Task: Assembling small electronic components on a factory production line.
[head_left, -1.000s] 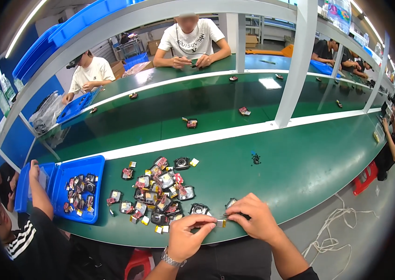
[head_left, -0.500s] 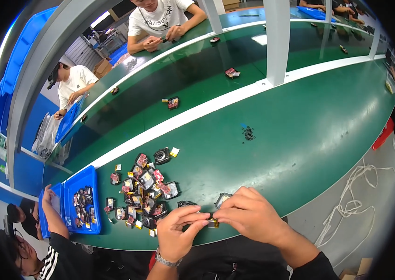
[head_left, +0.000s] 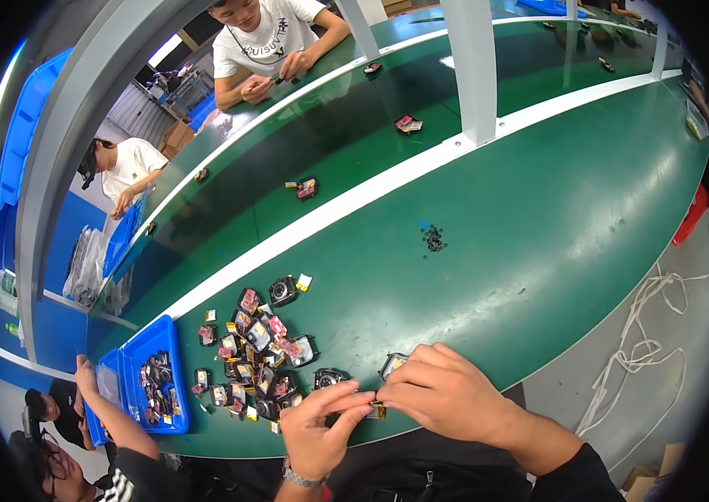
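Green workbench point(head_left: 539, 251), white stripe, factory hall, three other people seated around.
Left hand point(head_left: 321, 431) and right hand point(head_left: 446, 393) both pinch one small yellow-tipped part point(head_left: 377, 410); parts pile point(head_left: 258, 351) alongside, one blue bin point(head_left: 149, 343).

1. The green workbench point(head_left: 539, 251) carries a scattered pile of small black-and-red parts point(head_left: 258, 356) near its front edge;
2. a blue bin point(head_left: 154, 385) sits left of the pile;
3. a cluster of tiny black pieces point(head_left: 433, 239) lies mid-surface.

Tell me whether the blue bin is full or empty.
Partly filled: small dark parts lie in the blue bin, with bare blue floor showing around them.
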`<state>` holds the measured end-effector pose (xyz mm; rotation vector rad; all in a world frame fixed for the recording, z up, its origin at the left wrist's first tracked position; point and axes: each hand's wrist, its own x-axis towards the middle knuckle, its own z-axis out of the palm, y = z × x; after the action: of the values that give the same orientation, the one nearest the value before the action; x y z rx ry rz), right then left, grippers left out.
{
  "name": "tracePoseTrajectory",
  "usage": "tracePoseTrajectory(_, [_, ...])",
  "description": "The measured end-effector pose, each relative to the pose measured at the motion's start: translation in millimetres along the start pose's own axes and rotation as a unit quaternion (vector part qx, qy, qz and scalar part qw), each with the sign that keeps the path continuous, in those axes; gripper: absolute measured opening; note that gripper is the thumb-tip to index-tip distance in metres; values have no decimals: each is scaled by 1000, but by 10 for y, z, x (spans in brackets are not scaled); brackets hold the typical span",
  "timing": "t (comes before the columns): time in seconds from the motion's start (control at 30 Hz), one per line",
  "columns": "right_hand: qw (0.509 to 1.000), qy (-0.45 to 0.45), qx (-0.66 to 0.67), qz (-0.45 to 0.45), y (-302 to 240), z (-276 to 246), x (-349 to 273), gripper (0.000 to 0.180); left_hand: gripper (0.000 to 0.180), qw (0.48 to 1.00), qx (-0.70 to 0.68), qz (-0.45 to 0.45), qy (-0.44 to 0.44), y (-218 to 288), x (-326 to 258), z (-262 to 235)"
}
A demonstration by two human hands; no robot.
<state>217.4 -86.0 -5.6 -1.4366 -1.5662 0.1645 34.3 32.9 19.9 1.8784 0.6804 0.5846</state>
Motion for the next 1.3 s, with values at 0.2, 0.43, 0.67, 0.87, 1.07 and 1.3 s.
tracePoseTrajectory(0.2, [1000, 1, 0, 5, 4, 7, -2, 18, 37, 1000, 4, 12, -4, 11, 15, 11])
tracePoseTrajectory(0.43, [999, -13, -17, 24, 2, -12, -2, 19, 39, 999, -23, 3, -26, 15, 33, -2])
tracePoseTrajectory(0.67, [1000, -15, 15, 10, 14, -12, -15, 23, 40, 997, -58, -1, -54, 20, 55, -27])
tracePoseTrajectory(0.87, [999, -24, 23, 6, 14, -27, -10, 21, 38, 993, -91, -34, -65, 34, 76, -45])
tracePoseTrajectory(1.07, [999, -27, 31, 5, -12, -43, -3, 19, 35, 994, -52, -7, -96, -18, 67, -91])
tracePoseTrajectory(1.3, [999, -23, 43, 9, 20, -31, -6, 22, 37, 987, -119, -29, -107, 0, 103, -94])
